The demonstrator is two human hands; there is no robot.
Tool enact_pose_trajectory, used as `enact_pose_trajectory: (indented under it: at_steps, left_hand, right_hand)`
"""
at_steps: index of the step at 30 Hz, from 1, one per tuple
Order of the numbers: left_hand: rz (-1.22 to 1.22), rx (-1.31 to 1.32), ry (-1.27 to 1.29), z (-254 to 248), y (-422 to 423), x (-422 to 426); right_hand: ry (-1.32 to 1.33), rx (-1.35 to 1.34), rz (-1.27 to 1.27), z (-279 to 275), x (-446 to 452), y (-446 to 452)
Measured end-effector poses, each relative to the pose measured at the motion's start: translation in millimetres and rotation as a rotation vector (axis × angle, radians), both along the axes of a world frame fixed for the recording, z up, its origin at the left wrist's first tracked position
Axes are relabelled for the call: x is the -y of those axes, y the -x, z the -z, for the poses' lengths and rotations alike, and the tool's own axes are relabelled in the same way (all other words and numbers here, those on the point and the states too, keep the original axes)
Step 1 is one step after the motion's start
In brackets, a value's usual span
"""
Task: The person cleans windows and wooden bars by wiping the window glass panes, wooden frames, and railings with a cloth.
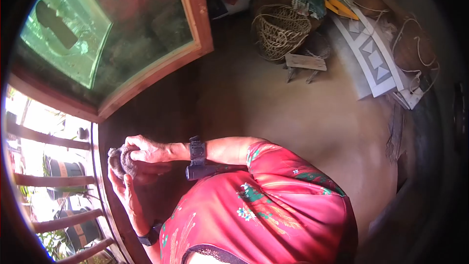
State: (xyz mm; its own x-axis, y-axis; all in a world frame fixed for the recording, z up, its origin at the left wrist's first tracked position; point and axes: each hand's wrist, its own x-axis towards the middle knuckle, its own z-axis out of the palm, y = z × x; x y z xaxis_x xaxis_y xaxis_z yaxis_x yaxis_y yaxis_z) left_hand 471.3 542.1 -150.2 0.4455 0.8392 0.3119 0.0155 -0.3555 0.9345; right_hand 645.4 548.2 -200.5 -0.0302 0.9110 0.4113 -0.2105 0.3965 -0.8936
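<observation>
A crumpled grey-brown cloth [118,162] is bunched between both of my hands, near the barred window. My right hand [142,149] comes in from above and grips it, fingers bent over its top. From below, my left hand [126,190] curls around the same bundle with its thumb raised along the side. The palms and part of the cloth are hidden. A dark strap with a small black device [199,172] is on my right wrist, and a dark band [148,236] circles my left wrist.
A wood-framed glass pane [146,99] stands at upper left. Wooden bars [53,180] cross the window opening, with potted plants [67,173] outside. Across the floor are a net-like woven basket [283,32], a small wooden stool [306,62], a patterned white panel [373,59] and a yellow object [341,8].
</observation>
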Motion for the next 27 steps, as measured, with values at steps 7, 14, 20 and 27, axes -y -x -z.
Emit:
enact_pose_trajectory:
  at_steps: [7,14,20,27]
  left_hand:
    - [0.143,-0.225,-0.370,3.0,-24.5,-24.2]
    - [0.034,-0.233,-0.307,6.8,-14.7,-28.4]
    - [-0.217,-0.424,-0.167,-22.0,30.0,2.2]
    - [-0.634,-0.779,-0.535,-12.4,98.8,-2.2]
  right_hand:
    - [0.100,-0.206,-0.119,-25.8,19.1,-17.3]
    - [0.007,0.229,0.258,-15.9,50.2,-54.2]
    - [0.358,0.339,0.343,105.6,112.1,-135.2]
    - [0.960,0.420,0.406,261.3,217.5,-187.7]
